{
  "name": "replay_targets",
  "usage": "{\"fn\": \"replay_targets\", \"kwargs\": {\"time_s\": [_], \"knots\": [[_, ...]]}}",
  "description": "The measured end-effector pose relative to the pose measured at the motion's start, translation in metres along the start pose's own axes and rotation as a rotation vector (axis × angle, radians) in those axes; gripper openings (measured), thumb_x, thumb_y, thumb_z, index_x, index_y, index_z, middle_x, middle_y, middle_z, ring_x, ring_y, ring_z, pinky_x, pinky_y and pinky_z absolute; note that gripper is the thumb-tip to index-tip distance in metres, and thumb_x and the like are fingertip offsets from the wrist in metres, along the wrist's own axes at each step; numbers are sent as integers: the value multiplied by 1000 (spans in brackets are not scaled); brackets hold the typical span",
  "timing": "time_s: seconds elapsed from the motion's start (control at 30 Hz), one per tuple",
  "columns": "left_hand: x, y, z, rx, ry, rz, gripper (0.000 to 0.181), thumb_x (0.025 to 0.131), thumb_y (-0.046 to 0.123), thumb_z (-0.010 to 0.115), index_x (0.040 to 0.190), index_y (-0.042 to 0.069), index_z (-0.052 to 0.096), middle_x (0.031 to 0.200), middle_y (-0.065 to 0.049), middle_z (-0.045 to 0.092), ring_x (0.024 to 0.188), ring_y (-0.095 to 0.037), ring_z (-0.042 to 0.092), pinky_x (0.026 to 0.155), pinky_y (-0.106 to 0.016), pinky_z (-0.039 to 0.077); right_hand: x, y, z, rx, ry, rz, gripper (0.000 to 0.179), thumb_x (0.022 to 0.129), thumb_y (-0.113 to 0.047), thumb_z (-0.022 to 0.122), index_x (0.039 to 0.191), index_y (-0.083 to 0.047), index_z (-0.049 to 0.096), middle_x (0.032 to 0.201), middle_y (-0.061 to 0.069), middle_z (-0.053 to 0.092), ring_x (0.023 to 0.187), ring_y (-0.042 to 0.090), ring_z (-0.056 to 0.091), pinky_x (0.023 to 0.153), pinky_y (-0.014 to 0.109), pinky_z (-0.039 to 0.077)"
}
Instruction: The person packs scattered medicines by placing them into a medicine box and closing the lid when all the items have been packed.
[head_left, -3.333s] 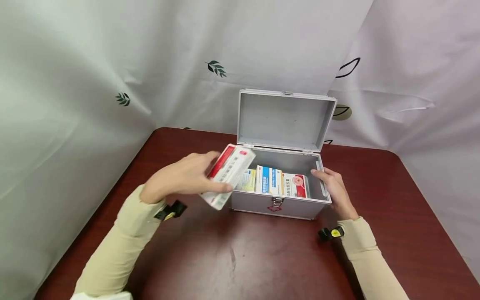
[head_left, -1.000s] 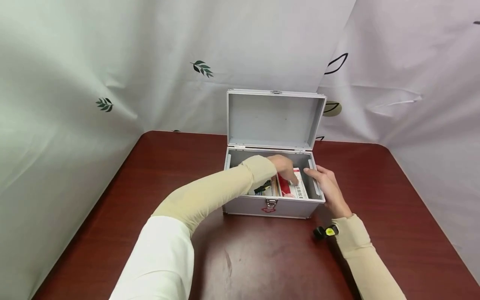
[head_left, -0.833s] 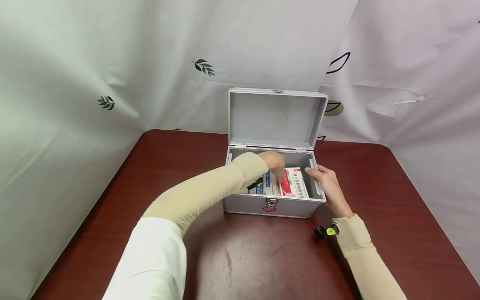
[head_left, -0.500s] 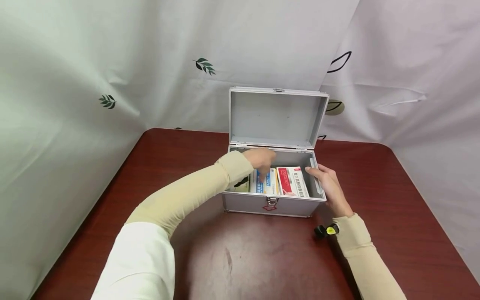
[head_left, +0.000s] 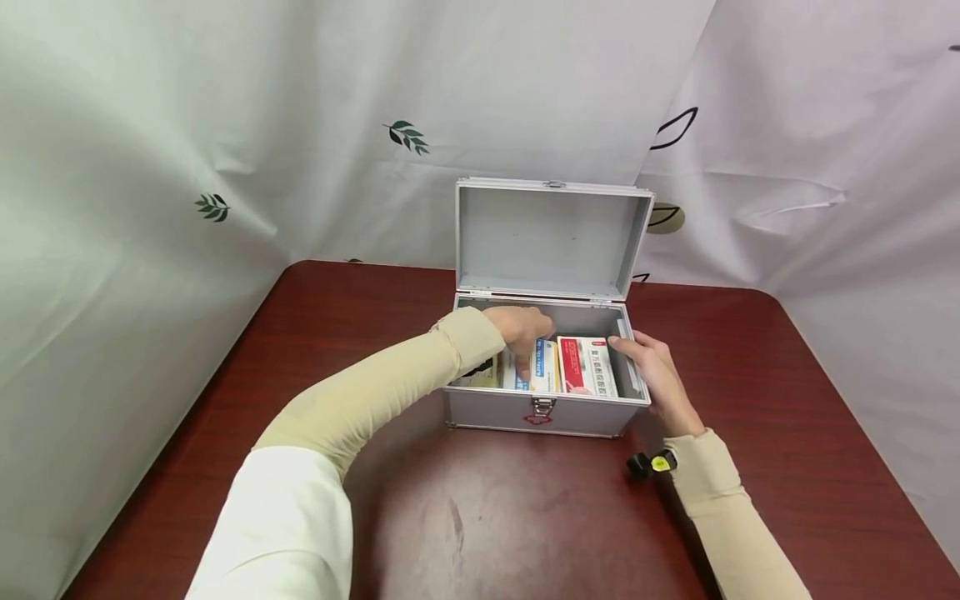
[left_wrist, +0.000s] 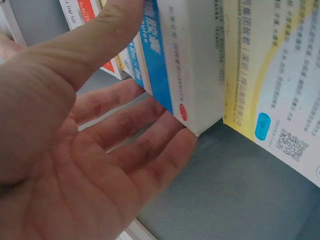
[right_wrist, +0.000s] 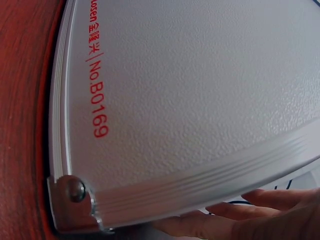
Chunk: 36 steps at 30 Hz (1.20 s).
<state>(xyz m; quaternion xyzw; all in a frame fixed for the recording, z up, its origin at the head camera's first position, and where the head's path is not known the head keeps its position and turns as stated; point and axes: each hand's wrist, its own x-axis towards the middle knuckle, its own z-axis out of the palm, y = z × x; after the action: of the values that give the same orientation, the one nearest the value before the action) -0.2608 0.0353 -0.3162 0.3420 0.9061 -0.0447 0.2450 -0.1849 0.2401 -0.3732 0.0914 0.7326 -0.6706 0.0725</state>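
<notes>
My left hand is inside an open silver medicine case. Its thumb lies over one face of a blue-and-white medicine box, and its bent fingers meet the box's far edge, so the box sits between them. A yellow-and-white medicine box stands beside it. At the case's right end lies a red-and-white medicine box, apart from both hands. My right hand grips the case's right wall, thumb over the rim inside and fingers outside. In the right wrist view its fingers are partly hidden.
The case's lid stands raised at the back. A latch hangs on its front. The case rests on a dark red table. Pale patterned curtains hang behind and at both sides.
First my left hand held a red-and-white box outside the case. Later it reached the case's right end, then moved left to the blue-and-white box. The right hand kept its grip.
</notes>
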Motion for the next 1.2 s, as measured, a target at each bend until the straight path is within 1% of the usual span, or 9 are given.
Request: {"fn": "replay_targets", "kwargs": {"time_s": [0.27, 0.4, 0.53, 0.7, 0.77, 0.9, 1.0, 1.13, 1.2], "knots": [[4, -4, 6, -47, 42, 56, 68, 61, 32, 84, 118, 13, 53, 114, -2, 57, 100, -13, 52, 86, -27, 44, -1, 1, 3, -18, -2, -13, 51, 91, -30, 52, 133, -2, 41, 107, 17, 58, 78, 18, 65, 69, 33, 55], [3, -6, 6, -31, 30, 42, 65, 62, 33, 83, 117, 14, 53, 112, -1, 57, 99, -14, 52, 86, -28, 45, -1, 1, 4, -23, -3, -16, 51, 91, -30, 53, 132, -1, 42, 104, 16, 59, 77, 17, 65, 68, 33, 55], [-1, -6, 7, -26, 14, 17, 66, 63, 33, 83, 119, 15, 53, 113, -1, 57, 100, -14, 53, 87, -29, 45, -2, 0, 4, -25, 8, -22, 50, 91, -28, 54, 129, 1, 44, 97, 14, 63, 73, 17, 66, 65, 33, 55], [-5, -7, 7, -57, 6, 1, 67, 65, 31, 82, 123, 15, 51, 116, -2, 57, 103, -16, 53, 88, -30, 44, -2, -1, 5, -33, 4, -32, 51, 90, -28, 54, 130, 2, 44, 95, 14, 63, 71, 17, 66, 64, 34, 55], [-7, -7, 6, -67, -3, 3, 69, 67, 31, 81, 127, 15, 49, 121, -3, 56, 108, -17, 52, 91, -32, 44, -2, -1, 5, -33, 1, -26, 51, 91, -29, 54, 130, 1, 44, 97, 14, 63, 73, 17, 66, 65, 34, 55], [-13, -7, 0, -65, -25, 17, 73, 71, 33, 78, 133, 15, 44, 131, -3, 51, 116, -19, 49, 96, -34, 41, -2, -1, 4, -40, 0, -16, 51, 91, -29, 54, 131, 0, 43, 100, 16, 61, 74, 17, 66, 66, 34, 55], [-21, -7, -10, -65, -38, 23, 70, 75, 35, 75, 134, 14, 43, 132, -2, 49, 112, -19, 52, 96, -36, 41, -2, -1, 3, -39, 4, -13, 52, 91, -30, 54, 131, 0, 43, 99, 14, 62, 74, 17, 66, 66, 33, 55], [-36, -11, -27, -91, -43, 39, 65, 80, 39, 68, 134, 13, 42, 133, -3, 47, 114, -20, 49, 98, -39, 38, -2, -2, 1, -23, 0, -15, 53, 91, -31, 54, 131, 1, 42, 94, 10, 63, 73, 16, 66, 65, 31, 55], [-47, -17, -32, -119, -33, 58, 64, 83, 42, 64, 135, 13, 42, 136, -4, 44, 121, -20, 43, 101, -40, 35, -2, -2, 0, -19, -7, -15, 54, 91, -31, 54, 132, 2, 41, 93, 9, 63, 73, 15, 66, 65, 31, 55]]}}
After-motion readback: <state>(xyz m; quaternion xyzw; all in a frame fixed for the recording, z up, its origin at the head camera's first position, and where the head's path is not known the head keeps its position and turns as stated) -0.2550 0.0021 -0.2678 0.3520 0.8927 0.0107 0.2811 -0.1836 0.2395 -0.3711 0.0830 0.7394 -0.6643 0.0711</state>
